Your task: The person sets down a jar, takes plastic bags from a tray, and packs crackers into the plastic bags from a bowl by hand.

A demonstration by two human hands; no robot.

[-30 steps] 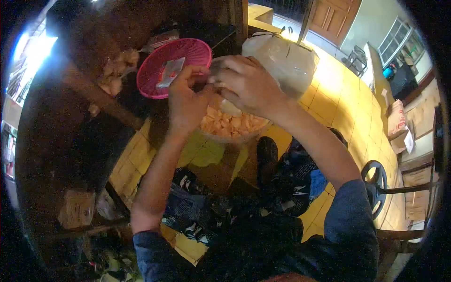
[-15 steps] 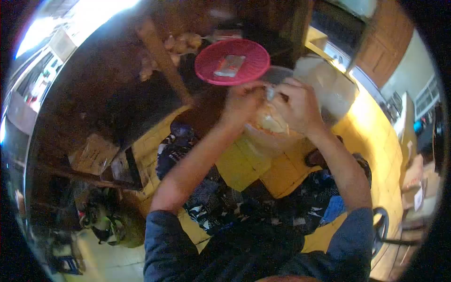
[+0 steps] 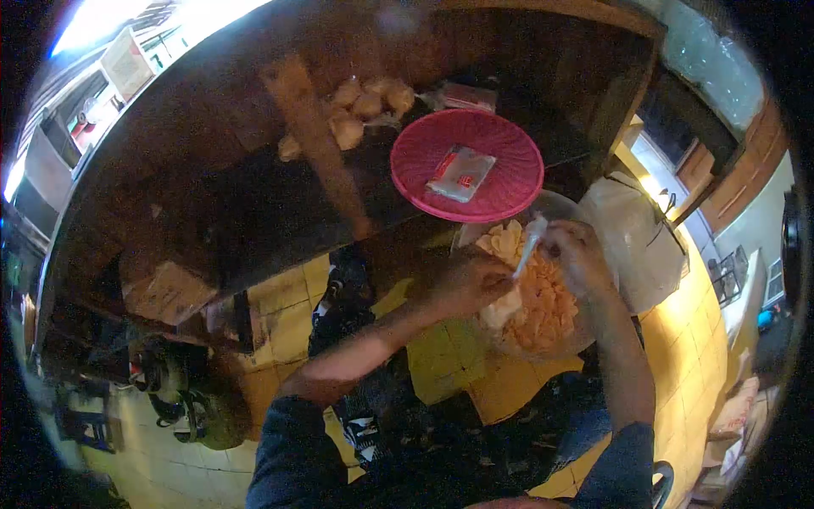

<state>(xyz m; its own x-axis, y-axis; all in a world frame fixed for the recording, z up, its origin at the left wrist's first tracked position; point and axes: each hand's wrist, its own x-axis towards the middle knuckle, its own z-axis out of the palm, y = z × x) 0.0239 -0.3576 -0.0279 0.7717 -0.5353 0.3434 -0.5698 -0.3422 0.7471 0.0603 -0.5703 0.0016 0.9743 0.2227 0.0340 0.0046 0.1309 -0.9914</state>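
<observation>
A whitish twist of clear plastic bag (image 3: 531, 240) stretches between my two hands. My left hand (image 3: 482, 284) pinches its lower end. My right hand (image 3: 578, 248) is closed at its upper end, with the fingers partly blurred. Beneath both hands, orange-tan chips (image 3: 547, 310) lie in a large clear container (image 3: 585, 343), which stands low between my legs. Paler chips (image 3: 506, 240) show near its far side. Under my left hand is a pale, filmy patch; I cannot make out whether it belongs to the same bag.
A pink woven tray (image 3: 411, 182) with a packet of clear plastic bags (image 3: 462, 174) sits just beyond my hands. Several filled tan bags (image 3: 366, 106) lie on the dark table behind. A large whitish sack (image 3: 632, 242) stands at right, a cardboard box (image 3: 170, 293) at left.
My view has shifted, so the tray and container appear lower and further right. My hands have moved apart, with the twisted plastic now drawn out between them; the chips below show more fully.
</observation>
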